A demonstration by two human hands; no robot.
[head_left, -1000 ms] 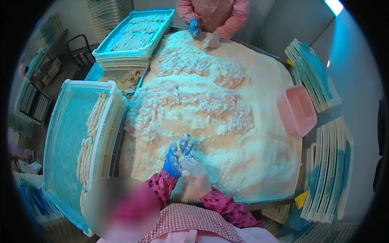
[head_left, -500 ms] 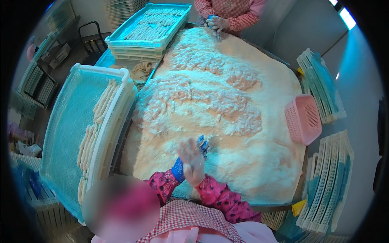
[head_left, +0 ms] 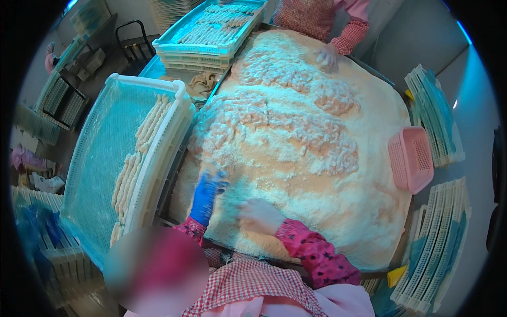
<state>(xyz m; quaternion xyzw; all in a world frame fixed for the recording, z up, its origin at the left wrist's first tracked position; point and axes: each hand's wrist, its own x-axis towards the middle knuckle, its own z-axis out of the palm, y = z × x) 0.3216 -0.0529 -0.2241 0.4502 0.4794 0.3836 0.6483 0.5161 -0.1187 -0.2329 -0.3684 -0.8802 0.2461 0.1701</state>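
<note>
My left hand, in a blue glove, is over the near left part of a broad bed of pale crumbs. Its fingers are apart and nothing shows between them. Low over the crumbs to its right, my right hand wears a whitish glove and points left; motion smears its fingers. Beyond both hands, moist pinkish-white strips lie in bands on the crumbs, partly dusted. To the left, a white-rimmed tray with a blue-green lining holds crumb-coated strips in rows along its right side.
A second stack of trays with coated strips stands at the far left. A pink basket sits at the table's right edge, near upright stacked trays. Across the table, a co-worker's gloved hand touches the crumbs. A tan cloth lies between the tray stacks.
My hands were together over the crumbs; now they are apart, the left moved left and the right lowered. The co-worker's hands have separated, one reaching down to the crumbs. The whole view has shifted slightly.
</note>
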